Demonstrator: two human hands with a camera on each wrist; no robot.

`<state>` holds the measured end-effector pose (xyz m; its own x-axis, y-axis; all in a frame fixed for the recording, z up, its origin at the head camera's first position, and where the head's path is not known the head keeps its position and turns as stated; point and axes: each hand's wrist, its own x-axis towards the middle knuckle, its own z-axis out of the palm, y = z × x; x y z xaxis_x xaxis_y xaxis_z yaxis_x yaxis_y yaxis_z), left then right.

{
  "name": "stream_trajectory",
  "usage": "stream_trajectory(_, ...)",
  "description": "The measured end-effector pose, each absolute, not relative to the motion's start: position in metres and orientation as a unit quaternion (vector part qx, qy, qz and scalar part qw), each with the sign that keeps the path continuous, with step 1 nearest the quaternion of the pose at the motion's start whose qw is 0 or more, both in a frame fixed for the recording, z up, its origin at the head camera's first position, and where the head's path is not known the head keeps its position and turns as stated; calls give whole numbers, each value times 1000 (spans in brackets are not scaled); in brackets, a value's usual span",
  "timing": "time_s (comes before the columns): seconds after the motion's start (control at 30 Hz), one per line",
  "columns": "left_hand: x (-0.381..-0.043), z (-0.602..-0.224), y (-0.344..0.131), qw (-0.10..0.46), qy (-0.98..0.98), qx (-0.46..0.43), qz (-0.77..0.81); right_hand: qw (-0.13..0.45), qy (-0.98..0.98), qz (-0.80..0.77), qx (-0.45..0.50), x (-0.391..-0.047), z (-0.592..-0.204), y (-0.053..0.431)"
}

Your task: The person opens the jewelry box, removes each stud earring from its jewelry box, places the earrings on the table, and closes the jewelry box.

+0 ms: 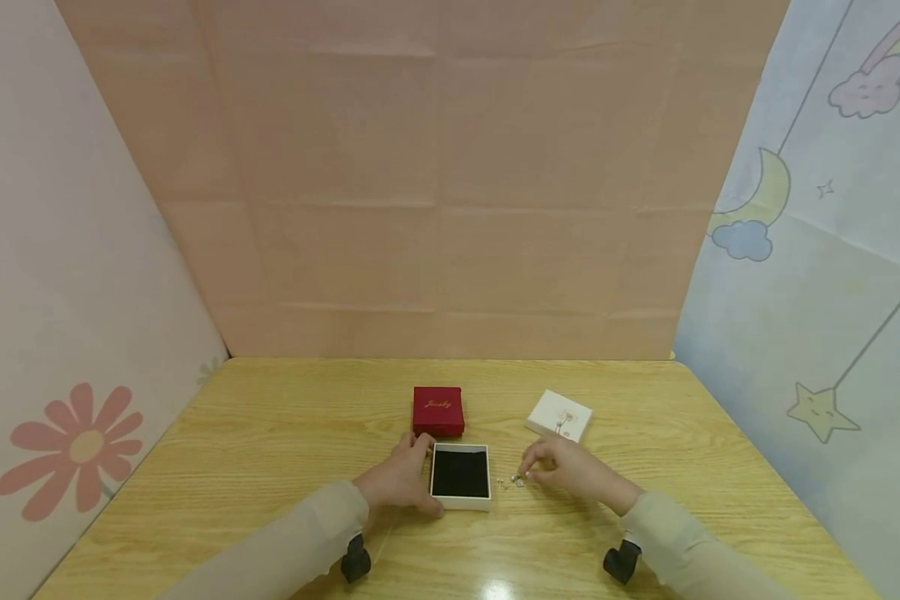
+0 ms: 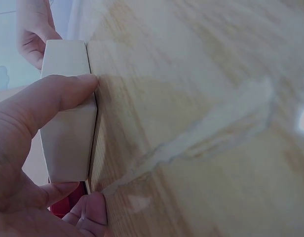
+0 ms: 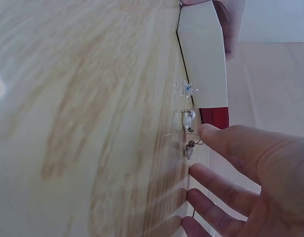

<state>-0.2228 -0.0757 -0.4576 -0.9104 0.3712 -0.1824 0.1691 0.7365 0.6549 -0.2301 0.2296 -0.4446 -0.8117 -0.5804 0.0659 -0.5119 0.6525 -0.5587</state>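
My left hand (image 1: 401, 479) grips the left side of an open white box (image 2: 70, 143), thumb on its front wall and fingers around its back corner. A black pad (image 1: 460, 473) lines the box on the table. Just right of it, my right hand (image 1: 570, 468) is down at the tabletop, its thumb and a mostly hidden index finger pinching the thin wire of a small earring (image 3: 190, 148). Its other fingertips rest at the table. Beside it lie a pearly jewelry piece (image 3: 188, 120) and a sparkling star-shaped piece (image 3: 187, 89).
Behind the white box stands a red jewelry box (image 1: 438, 410) with gold lettering. A white lid (image 1: 560, 414) with a printed flower design lies beyond my right hand. The wooden table (image 1: 285, 417) meets a peach backdrop, with patterned walls on both sides.
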Motion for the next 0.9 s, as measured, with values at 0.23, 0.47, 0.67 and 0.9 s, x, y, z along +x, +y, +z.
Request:
stream_trajectory(0.23, -223, -458, -76, 153, 919, 147, 332, 51, 912, -285, -292, -231, -447, 228)
stream_trajectory(0.47, -223, -458, -75, 150, 922, 148, 324, 39, 919, -276, -279, -232, -448, 224)
stream_trajectory(0.67, -223, -456, -76, 152, 922, 145, 326, 32, 920, -270, -281, -232, -449, 222)
stream_trajectory(0.9, -223, -455, -76, 158, 920, 140, 330, 18, 924, -252, -286, -231, -449, 220)
